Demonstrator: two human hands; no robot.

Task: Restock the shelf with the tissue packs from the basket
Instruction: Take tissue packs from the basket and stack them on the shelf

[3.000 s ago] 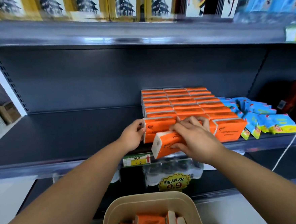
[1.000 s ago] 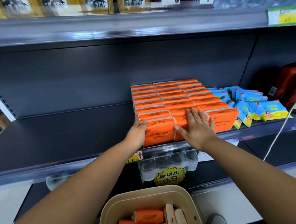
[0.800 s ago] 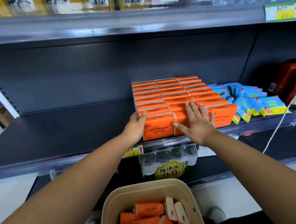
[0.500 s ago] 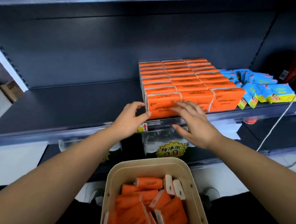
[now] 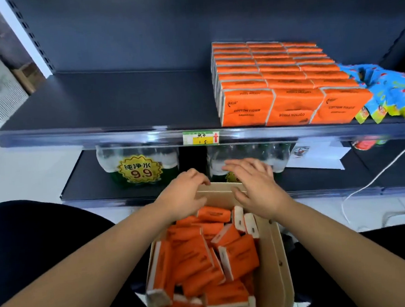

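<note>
A beige basket (image 5: 274, 263) sits low in front of me, holding several loose orange tissue packs (image 5: 204, 261) piled at odd angles. On the dark shelf (image 5: 111, 104), orange tissue packs (image 5: 275, 81) stand in three neat rows at the right. My left hand (image 5: 183, 198) hovers over the basket's far left rim with fingers curled and apart, holding nothing. My right hand (image 5: 256, 185) hovers over the far right rim, fingers spread, also holding nothing.
Blue snack packets (image 5: 389, 94) lie right of the stocked packs. Water bottle packs (image 5: 137, 165) with a yellow 9.9 sign stand on the lower shelf. A price tag (image 5: 201, 138) hangs on the shelf edge. A white cable (image 5: 375, 177) runs down at the right.
Both hands have left the front tissue packs on the shelf and dropped to the basket. The view has tilted downward, showing more of the basket.
</note>
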